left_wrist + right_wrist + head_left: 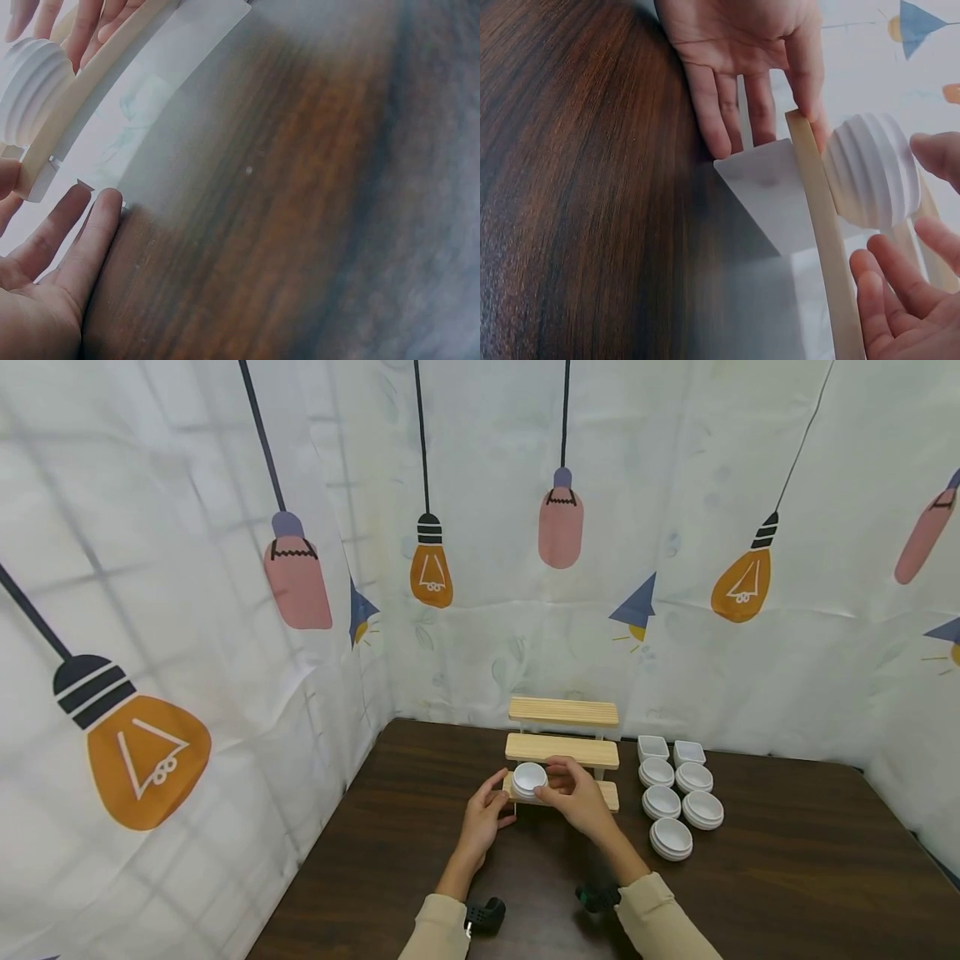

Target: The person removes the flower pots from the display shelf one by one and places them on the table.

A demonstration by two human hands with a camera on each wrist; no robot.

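A stack of white ribbed bowls point(529, 777) stands at the left part of the lowest step point(821, 217) of a three-tier wooden display stand. My left hand point(482, 817) is at that step's left end; its thumb touches the wood and the other fingers extend below, near the white side support point(761, 180). On the other side, my right hand point(576, 795) has its thumb right at the top bowl's rim, with the index finger spread behind. The left wrist view shows the stack's ribbed side point(34, 90) between both hands.
Right of the stand, several stacks of white round bowls point(671, 839) are arranged in two columns, with square white dishes point(652, 747) at the back. The middle step point(562, 749) and top step point(564, 711) rise behind. A printed curtain point(480, 652) borders the dark wooden table point(795, 860).
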